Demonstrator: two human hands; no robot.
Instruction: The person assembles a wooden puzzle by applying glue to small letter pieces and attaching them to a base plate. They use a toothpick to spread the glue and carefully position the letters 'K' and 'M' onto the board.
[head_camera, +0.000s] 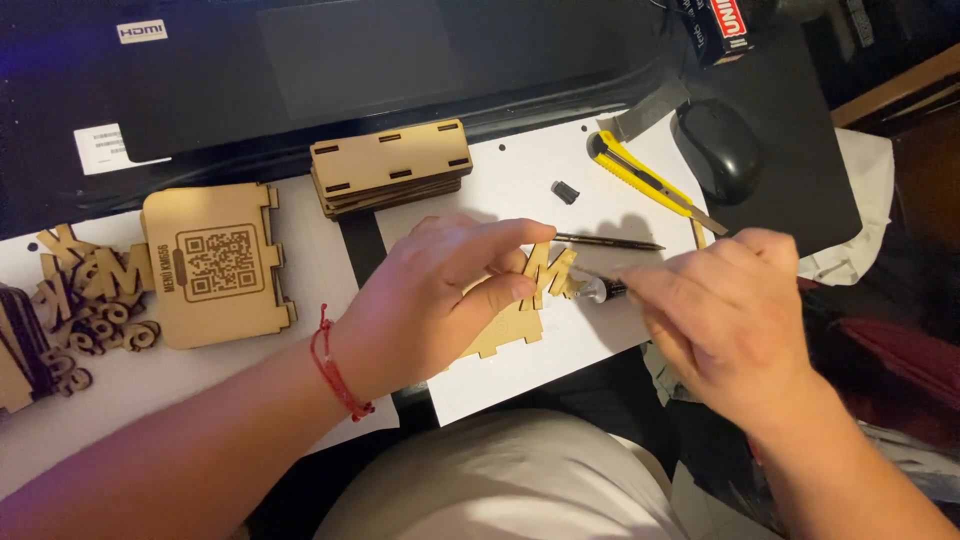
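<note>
Left hand fingers pinch a wooden letter upright; right hand fingers grip a glue tube, tip just beside it. Best squeeze gently, letter steady.

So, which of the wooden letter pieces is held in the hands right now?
The M-shaped letter pinched in the left hand, over the white paper. The other letters lie untouched in a pile at the far left.
</note>
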